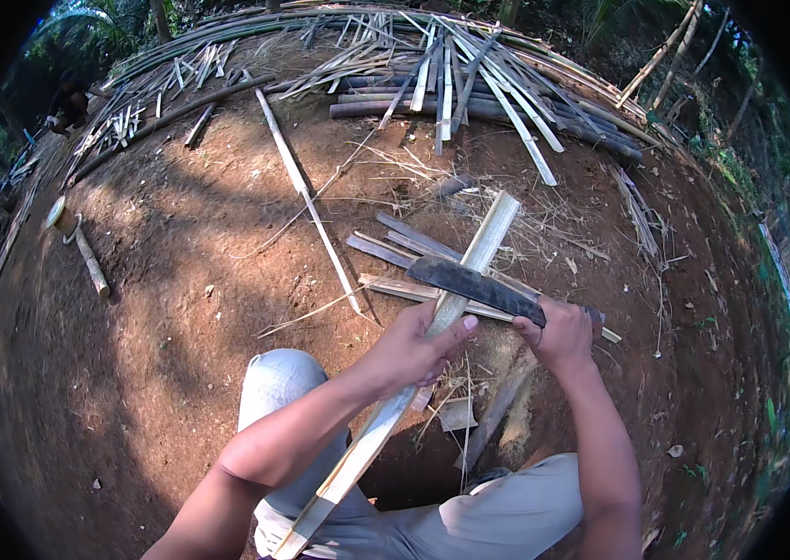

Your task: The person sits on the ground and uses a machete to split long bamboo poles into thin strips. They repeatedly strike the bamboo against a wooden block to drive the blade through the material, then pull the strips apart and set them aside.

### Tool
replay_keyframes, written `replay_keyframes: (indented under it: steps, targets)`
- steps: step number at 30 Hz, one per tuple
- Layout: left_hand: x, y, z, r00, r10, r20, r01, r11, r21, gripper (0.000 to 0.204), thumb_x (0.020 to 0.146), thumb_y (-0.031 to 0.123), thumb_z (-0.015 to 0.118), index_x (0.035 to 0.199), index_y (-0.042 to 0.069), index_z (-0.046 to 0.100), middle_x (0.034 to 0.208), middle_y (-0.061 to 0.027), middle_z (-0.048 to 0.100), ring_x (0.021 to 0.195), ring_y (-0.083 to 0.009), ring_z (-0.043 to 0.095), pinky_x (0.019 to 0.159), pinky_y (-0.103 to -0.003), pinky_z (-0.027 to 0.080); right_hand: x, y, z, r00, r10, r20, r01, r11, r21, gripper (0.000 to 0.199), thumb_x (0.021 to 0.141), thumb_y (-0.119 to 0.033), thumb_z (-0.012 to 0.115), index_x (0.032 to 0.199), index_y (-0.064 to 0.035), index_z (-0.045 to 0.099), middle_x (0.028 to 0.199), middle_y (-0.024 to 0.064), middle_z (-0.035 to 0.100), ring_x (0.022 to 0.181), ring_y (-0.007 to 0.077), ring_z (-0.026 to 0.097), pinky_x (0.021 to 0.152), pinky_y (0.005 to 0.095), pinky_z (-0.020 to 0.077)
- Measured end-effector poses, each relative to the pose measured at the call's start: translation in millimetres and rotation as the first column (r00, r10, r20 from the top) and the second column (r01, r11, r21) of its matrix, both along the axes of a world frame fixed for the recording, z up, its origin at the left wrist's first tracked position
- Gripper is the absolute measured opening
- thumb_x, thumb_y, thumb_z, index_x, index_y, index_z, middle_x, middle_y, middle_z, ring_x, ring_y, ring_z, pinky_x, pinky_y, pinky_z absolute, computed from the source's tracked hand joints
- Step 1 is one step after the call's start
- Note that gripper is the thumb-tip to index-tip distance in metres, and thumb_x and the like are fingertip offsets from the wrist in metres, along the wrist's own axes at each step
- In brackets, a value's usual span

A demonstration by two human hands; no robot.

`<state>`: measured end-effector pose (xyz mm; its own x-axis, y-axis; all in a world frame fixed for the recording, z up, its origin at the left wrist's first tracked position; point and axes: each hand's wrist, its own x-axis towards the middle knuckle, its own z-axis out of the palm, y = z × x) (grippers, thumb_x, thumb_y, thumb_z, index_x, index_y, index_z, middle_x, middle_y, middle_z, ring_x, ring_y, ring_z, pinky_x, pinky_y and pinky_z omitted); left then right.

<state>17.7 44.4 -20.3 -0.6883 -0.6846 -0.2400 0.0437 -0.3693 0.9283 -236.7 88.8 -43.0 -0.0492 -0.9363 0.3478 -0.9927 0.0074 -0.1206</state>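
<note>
The person's left hand [418, 347] was closed around a long, narrow, pale yellow strip of split bamboo [490, 233], its thumb pointing toward the right. The strip slanted from above the person's lap up and away to the right, its far end raised over the ground and its near end running down to the lower edge of the view. The right hand [560, 334] was wrapped around the grip of a broad, dark-bladed metal knife [479, 283], whose blade lay across the strip just beyond the left hand. Beneath them, several brown and pale split bamboo pieces [397, 287] rested on the reddish-brown dirt ground [185, 289], between the person's knees in light grey trousers [512, 511] and a large heap of dark poles and pale slats [498, 89]. A thin, pale, straight pole [285, 149] lay to the left of the heap.
</note>
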Motion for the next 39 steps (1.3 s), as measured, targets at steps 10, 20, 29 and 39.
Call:
replay_keyframes:
  steps: [10,20,29,39]
  targets:
    - [8,0,11,0.99,-0.101,-0.099,0.112,0.988,0.108,0.029,0.1,0.032,0.057,0.087,0.008,0.048,0.06,0.0038,0.041,0.039,-0.0042,0.038,0.034,-0.022,0.029,-82,6,11,0.73,-0.482,0.484,0.554,0.832,-0.008,0.085,0.096,-0.068,0.035,0.072,0.0092,0.06,0.064,0.0271,0.058,0.067,0.0453,0.057,0.068,0.0489,0.0457]
    - [7,1,1,0.974,-0.068,-0.217,0.132,0.947,0.292,0.023,0.101,0.026,0.05,0.093,0.004,0.052,0.061,0.0004,0.039,0.036,-0.0092,0.038,0.036,-0.024,0.029,38,33,36,0.99,0.061,0.13,-0.062,0.998,0.001,0.076,0.083,-0.078,0.048,0.072,-0.0032,0.059,0.062,0.0178,0.061,0.064,0.0407,0.064,0.059,0.0482,0.0497]
    - [8,12,1,0.987,-0.088,-0.136,0.118,0.966,0.23,0.025,0.102,0.029,0.051,0.094,0.006,0.051,0.062,0.0021,0.039,0.038,-0.0069,0.039,0.035,-0.023,0.026,22,17,19,0.996,0.051,0.08,-0.051,0.999,0.004,0.079,0.08,-0.082,0.044,0.073,-0.005,0.06,0.062,0.0171,0.061,0.065,0.0409,0.064,0.058,0.0484,0.0499]
    - [2,13,-13,0.989,-0.049,-0.137,0.079,0.972,0.22,0.027,0.102,0.031,0.05,0.092,0.006,0.05,0.061,0.0024,0.039,0.037,-0.0068,0.037,0.035,-0.023,0.026,-40,13,9,0.995,-0.043,-0.091,0.037,0.997,-0.063,0.078,0.078,-0.08,0.052,0.079,-0.0029,0.066,0.068,0.0175,0.066,0.067,0.0373,0.068,0.062,0.0471,0.0544]
